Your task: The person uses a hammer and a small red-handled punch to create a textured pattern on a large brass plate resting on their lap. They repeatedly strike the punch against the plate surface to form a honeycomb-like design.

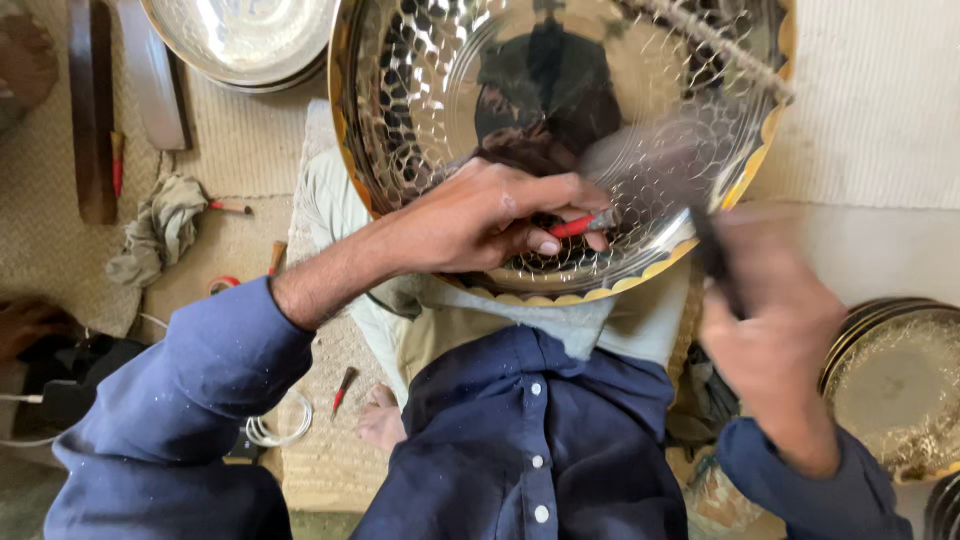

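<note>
Floor: woven mat [880,90], person sits on it, work resting on the lap.
Bowl: big shiny metal bowl [420,90], hammered pattern, scalloped gold rim, tilted toward the person, just under both hands.
Left hand: left hand [480,215] lies on the bowl's inner wall, fingers pinched shut on a thin red tool [578,226], tip on the metal.
Right hand: right hand [775,330], blurred, fist closed on a dark hammer [715,255] raised just right of the tool.
Handling: likely stiff, fairly heavy, slick when polished, dents easily; best gripped at the rim below the left hand.
Nearby: more bowls [245,40], grey rag [160,230], spare red tools [228,208] left of the grip.
</note>
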